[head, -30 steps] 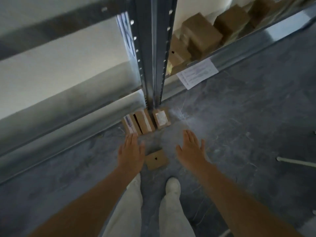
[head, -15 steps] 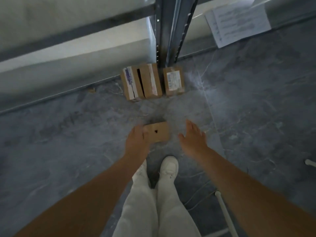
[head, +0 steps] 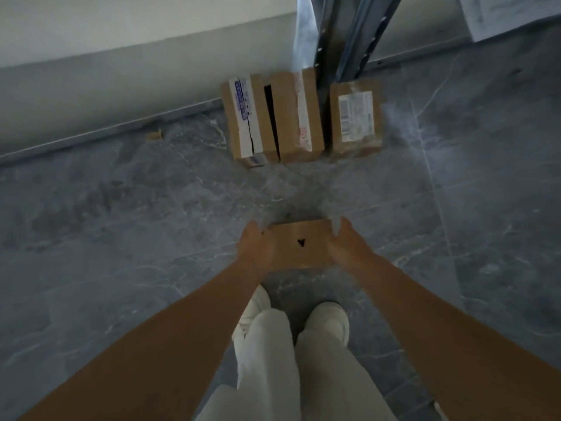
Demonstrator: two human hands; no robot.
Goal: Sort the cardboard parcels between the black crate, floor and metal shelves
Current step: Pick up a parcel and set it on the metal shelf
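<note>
A small flat cardboard parcel (head: 300, 244) with a dark mark on top lies just ahead of my feet. My left hand (head: 255, 249) grips its left edge and my right hand (head: 346, 244) grips its right edge. Farther ahead, three cardboard parcels stand in a row on the grey floor: one with a blue-printed label (head: 243, 120), one with a taped seam (head: 296, 117), and one with a white shipping label (head: 355, 117). They sit at the foot of the metal shelf upright (head: 343, 34). No black crate is in view.
A pale wall base (head: 106, 95) runs along the left. A paper sheet (head: 516, 13) hangs at the top right. My white shoes (head: 328, 320) stand on the marbled grey floor (head: 121, 238), which spreads bare to both sides.
My view has dropped closer to the floor. Both hands closed in from either side and now hold the small parcel; the right hand was apart from it half a second ago.
</note>
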